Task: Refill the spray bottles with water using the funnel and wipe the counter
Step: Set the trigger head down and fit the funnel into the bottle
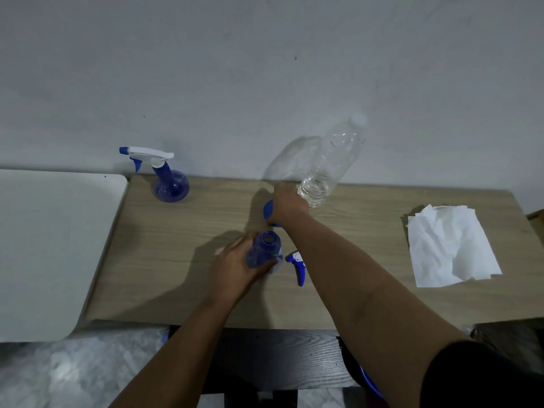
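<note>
Seen from above at a wooden counter [182,260] set against a pale wall [206,69], we hold an uncapped blue spray bottle [263,251] upright near the counter's middle, our left hand [235,266] wrapped round its body with the thumb across the front and its open mouth facing up at us. Our right hand [287,203] reaches farther back, well apart from the left, fingers curled over a blue funnel [268,209] of which only an edge shows beneath the palm; whether the hand has actually closed on it we cannot tell. Just beside that hand, touching or nearly touching it, stands a clear plastic water bottle [332,163] with a white cap, a little water pooled at its base. The bottle's removed trigger head [297,267], blue and white, lies on the counter just right of the bottle we hold, partly hidden under our right forearm. A second blue spray bottle [169,181], its white and blue trigger head still on, stands at the back left corner of the counter near the wall. A crumpled sheet of white paper towel [450,245] lies flat at the right end. A white surface [53,245] adjoins the counter on the left.
</note>
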`<state>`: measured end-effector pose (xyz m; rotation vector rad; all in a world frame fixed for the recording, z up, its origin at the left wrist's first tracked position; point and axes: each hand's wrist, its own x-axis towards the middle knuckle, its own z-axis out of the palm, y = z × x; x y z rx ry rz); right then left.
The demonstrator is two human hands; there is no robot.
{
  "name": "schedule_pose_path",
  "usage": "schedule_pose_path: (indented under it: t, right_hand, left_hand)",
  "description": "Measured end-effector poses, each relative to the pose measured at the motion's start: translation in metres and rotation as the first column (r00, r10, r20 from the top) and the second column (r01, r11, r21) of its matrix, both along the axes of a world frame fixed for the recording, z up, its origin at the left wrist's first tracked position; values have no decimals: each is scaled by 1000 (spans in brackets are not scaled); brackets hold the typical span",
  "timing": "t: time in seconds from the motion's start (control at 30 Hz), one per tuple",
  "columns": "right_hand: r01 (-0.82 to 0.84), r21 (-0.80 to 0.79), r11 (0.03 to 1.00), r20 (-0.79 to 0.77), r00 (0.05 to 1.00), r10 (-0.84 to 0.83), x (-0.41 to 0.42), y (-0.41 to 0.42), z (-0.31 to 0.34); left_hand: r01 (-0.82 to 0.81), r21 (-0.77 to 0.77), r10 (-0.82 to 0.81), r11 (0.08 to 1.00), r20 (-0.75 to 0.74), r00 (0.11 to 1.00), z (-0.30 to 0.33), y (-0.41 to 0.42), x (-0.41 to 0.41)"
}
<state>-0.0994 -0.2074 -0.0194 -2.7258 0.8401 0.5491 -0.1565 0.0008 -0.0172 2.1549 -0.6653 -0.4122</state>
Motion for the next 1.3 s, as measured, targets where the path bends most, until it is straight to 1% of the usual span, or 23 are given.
schedule_pose_path:
  t: [0.13, 0.23, 0.3, 0.43, 0.53, 0.6, 0.63, 0.73, 0.8, 0.9, 1.03, 1.2, 1.3]
  right_hand:
    - [-54, 8, 999, -45, 998, 54, -9, 2, 1]
    - [-38, 66, 997, -37, 999, 40, -16, 3, 11]
    - [-6, 135, 991, 21, 1000, 3, -20, 3, 24]
    - [17, 303, 953, 213, 973, -85, -30, 2, 60]
    - [33, 486, 873, 297, 934, -200, -46, 7, 97]
    - [11, 571, 821, 331, 912, -242, -59, 12, 122]
    - [-17, 585, 811, 367, 897, -246, -66, 15, 132]
    - [-82, 592, 802, 497, 820, -284, -90, 28, 150]
    - [-85, 631, 771, 529, 774, -348, -108, 38, 151]
    - [-133, 671, 730, 570, 722, -392, -135, 50, 141]
    - [-179, 678, 713, 624, 653, -429, -164, 62, 124]
    - [-199, 708, 677, 628, 616, -476, -181, 73, 107]
    - [-204, 696, 688, 640, 611, -466, -185, 77, 95]
  left_hand:
    - [-21, -10, 21, 1000, -17, 1000, 1, 0, -2]
    - [-41, -10, 41, 999, -23, 999, 0, 0, -6]
    - [-38, -6, 37, 999, -43, 998, 0, 0, -9]
    - [-60, 3, 60, 998, -127, 990, 3, -1, -16]
    - [-55, 20, 58, 998, -175, 983, 5, 0, -25]
    - [-60, 62, 70, 996, -168, 983, 6, 1, -31]
    - [-61, 64, 71, 996, -171, 983, 8, 0, -35]
    - [-84, -3, 82, 996, -210, 974, 13, 1, -45]
    - [-76, -1, 74, 997, -190, 979, 19, 3, -51]
    - [-52, 17, 55, 998, -191, 980, 26, 6, -53]
    - [-68, 51, 77, 996, -212, 974, 26, 7, -55]
    - [-104, 66, 116, 992, -207, 971, 20, 7, -62]
    - [-121, 73, 134, 990, -215, 967, 19, 7, -63]
